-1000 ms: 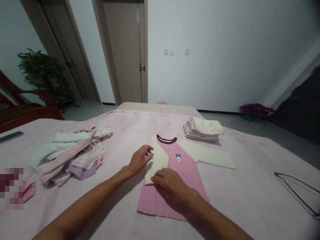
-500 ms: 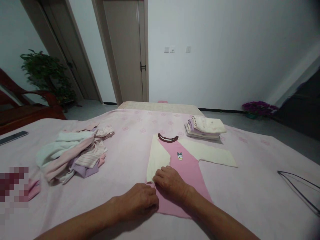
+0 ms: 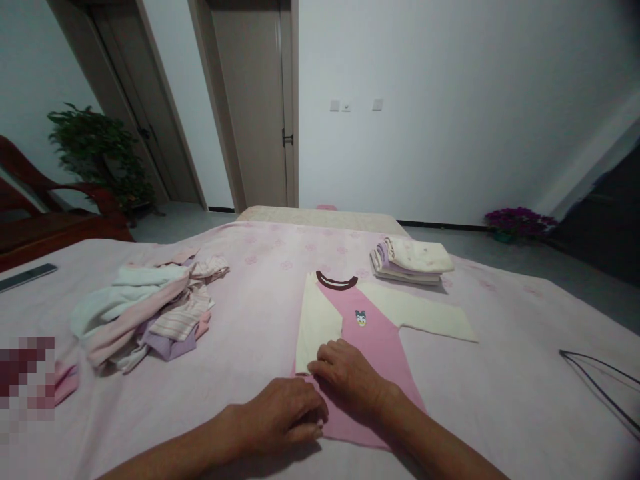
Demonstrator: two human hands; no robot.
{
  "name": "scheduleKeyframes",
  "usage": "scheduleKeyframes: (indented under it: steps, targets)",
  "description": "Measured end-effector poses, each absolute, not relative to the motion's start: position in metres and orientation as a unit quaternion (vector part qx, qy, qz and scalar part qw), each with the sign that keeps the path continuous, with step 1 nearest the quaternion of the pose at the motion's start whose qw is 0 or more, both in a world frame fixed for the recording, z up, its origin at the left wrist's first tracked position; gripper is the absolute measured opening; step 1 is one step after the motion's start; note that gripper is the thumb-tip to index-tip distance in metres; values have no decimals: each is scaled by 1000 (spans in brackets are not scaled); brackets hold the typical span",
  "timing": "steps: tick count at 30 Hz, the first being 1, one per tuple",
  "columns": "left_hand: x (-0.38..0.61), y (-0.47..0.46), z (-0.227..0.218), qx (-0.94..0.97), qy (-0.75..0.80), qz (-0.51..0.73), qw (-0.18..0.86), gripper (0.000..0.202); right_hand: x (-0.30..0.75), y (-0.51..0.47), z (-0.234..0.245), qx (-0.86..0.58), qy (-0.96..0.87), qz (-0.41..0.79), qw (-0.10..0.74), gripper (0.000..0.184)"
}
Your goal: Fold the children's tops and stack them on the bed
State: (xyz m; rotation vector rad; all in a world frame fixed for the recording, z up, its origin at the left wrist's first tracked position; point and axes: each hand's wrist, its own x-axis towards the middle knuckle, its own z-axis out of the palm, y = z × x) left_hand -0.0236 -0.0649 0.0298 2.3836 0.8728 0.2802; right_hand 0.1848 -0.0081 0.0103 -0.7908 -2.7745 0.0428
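A small long-sleeved shirt (image 3: 385, 360) lies flat, with a pink body, cream sleeves, a brown collar and a cartoon duck face on the chest. Its left-side sleeve (image 3: 317, 327) is folded down over the body; the other sleeve (image 3: 435, 313) stretches out to the right. My right hand (image 3: 353, 377) is closed, fingers curled at the cuff of the folded sleeve. Beside the shirt's lower left edge, my left hand (image 3: 287, 413) rests with its thumb apart from the bent fingers, and nothing shows between them. Both hands cover part of the pink body.
A rumpled pile of clothes (image 3: 155, 313) lies left on the pink sheet (image 3: 260, 307). Folded clothes (image 3: 415, 260) are stacked behind the shirt. A phone (image 3: 27, 277) is at the far left, a dark wire hanger (image 3: 600, 387) at the right. Part of the lower left is pixelated.
My left hand has shifted slightly right and its thumb has come apart from the fingers. My right hand stays at the cuff. The view has tilted slightly.
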Motion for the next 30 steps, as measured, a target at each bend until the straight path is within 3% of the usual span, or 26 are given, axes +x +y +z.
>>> scheduleKeyframes:
  steps: [8,14,21,30]
  targets:
    - [-29,-62,26,856,374,190,301,30,189,-14,16,-328,-927,25,180,9]
    - [-26,-42,21,759,500,318,271,22,189,-18,30,-357,-919,71,151,11]
    - [-14,-14,1,759,507,351,207,31,177,64,35,-481,-836,93,247,30]
    - [-26,102,-7,593,626,415,291,36,148,111,21,-565,-799,77,193,24]
